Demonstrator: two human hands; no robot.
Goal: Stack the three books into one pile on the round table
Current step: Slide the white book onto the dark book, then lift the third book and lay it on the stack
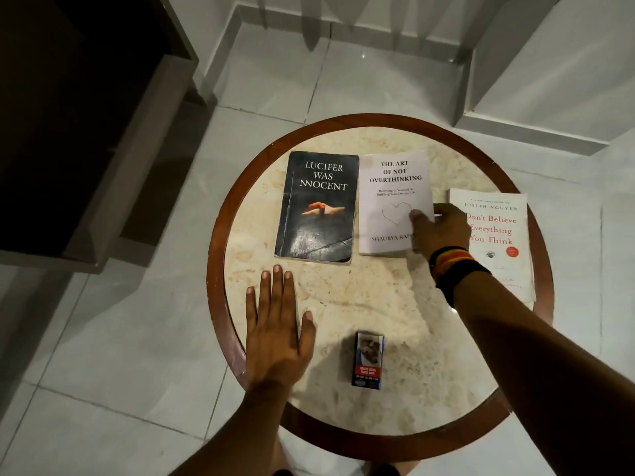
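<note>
Three books lie side by side on the round table (343, 304). A dark book "Lucifer Was Innocent" (316, 207) is on the left. The white book "The Art of Not Overthinking" (391, 197) lies in the middle. A white book "Don't Believe Everything You Think" (494, 242) rests at the right rim. My right hand (439, 230) grips the middle book's right edge, thumb on the cover. My left hand (278, 331) lies flat, fingers spread, on the table's near left, holding nothing.
A small cigarette pack (368, 360) stands near the table's front. The table has a brown wooden rim (220, 214). A dark cabinet (68, 115) is on the left, white walls and skirting behind, and grey floor tiles all around.
</note>
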